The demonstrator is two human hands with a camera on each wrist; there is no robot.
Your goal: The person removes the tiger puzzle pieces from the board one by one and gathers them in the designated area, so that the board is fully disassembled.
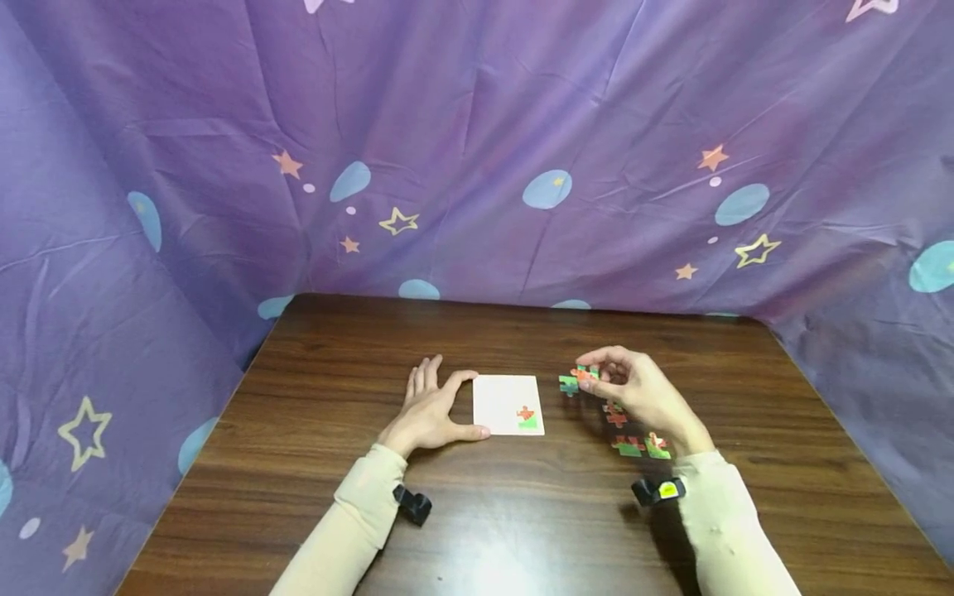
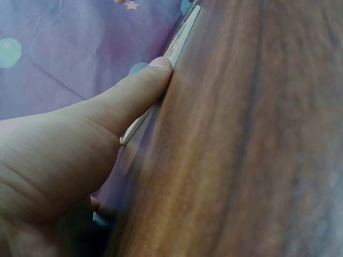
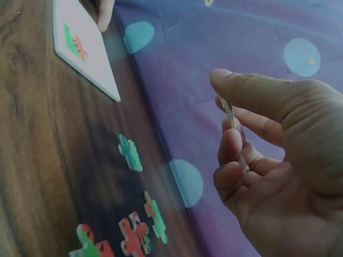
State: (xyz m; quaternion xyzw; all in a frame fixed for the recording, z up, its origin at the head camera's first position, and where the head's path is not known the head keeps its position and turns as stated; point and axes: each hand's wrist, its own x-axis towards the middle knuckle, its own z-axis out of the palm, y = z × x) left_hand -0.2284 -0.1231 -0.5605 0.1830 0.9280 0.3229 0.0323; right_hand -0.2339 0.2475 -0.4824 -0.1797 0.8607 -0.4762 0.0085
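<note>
A square white board (image 1: 495, 397) lies flat on the table, with a red and green puzzle piece (image 1: 527, 416) at its lower right corner. My left hand (image 1: 432, 414) is spread along the board's left side. Its index finger touches near the far left corner, and its thumb (image 2: 142, 91) rests at the near left corner. Off the table to the right of the board, my right hand (image 1: 641, 387) pinches a red jigsaw puzzle piece (image 1: 584, 374) between thumb and fingers. In the right wrist view that puzzle piece (image 3: 229, 112) is edge-on, so its picture is hidden.
Right of the board lies a green puzzle piece (image 1: 568, 386). Red pieces (image 1: 615, 416) lie under the right hand, and nearer me are a red-green piece (image 1: 629, 448) and another green one (image 1: 657, 447). A purple patterned cloth (image 1: 477, 165) hangs behind the wooden table (image 1: 335, 356).
</note>
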